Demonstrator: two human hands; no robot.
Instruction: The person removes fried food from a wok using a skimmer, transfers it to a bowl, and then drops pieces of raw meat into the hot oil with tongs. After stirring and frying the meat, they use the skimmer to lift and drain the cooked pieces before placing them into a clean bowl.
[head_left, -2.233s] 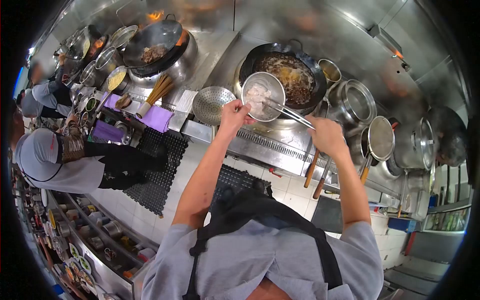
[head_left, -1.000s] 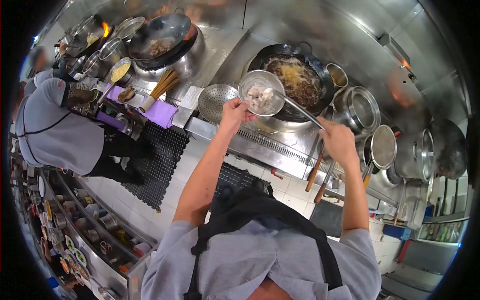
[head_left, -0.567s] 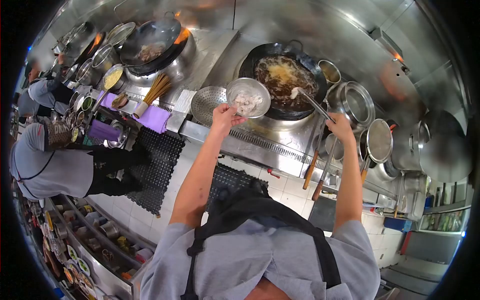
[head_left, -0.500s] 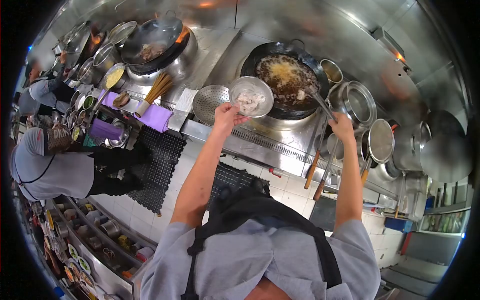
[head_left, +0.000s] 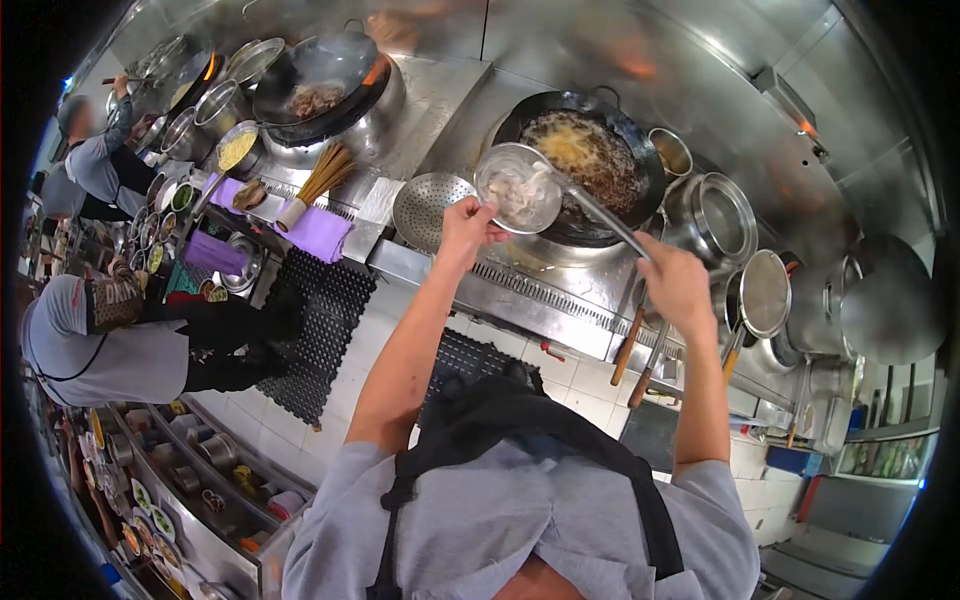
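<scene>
My left hand (head_left: 470, 230) grips the near-left rim of a metal bowl (head_left: 487, 186). Pale, wet-coated pieces (head_left: 518, 198) lie in the bowl, which is held at the front-left edge of a wok (head_left: 652, 175) of bubbling dark oil. In my right hand (head_left: 676, 282) is a long metal utensil, apparently tongs (head_left: 605, 217), its far end reaching over the bowl's right side to the pieces. The exact shape of its tip is blurred. Yellowish foam (head_left: 565, 150) floats on the oil.
A perforated strainer (head_left: 420, 212) rests left of the bowl. A second wok (head_left: 275, 95) holds browned food. Stacked pots (head_left: 715, 215) and a sieve (head_left: 765, 290) stand right. A bamboo brush (head_left: 318, 185) lies on a purple cloth (head_left: 318, 235). A co-worker (head_left: 105, 335) stands left.
My right hand has brought the tongs from over the oil leftward to the bowl. The bowl has shifted slightly right. At far left, another person's arm has risen.
</scene>
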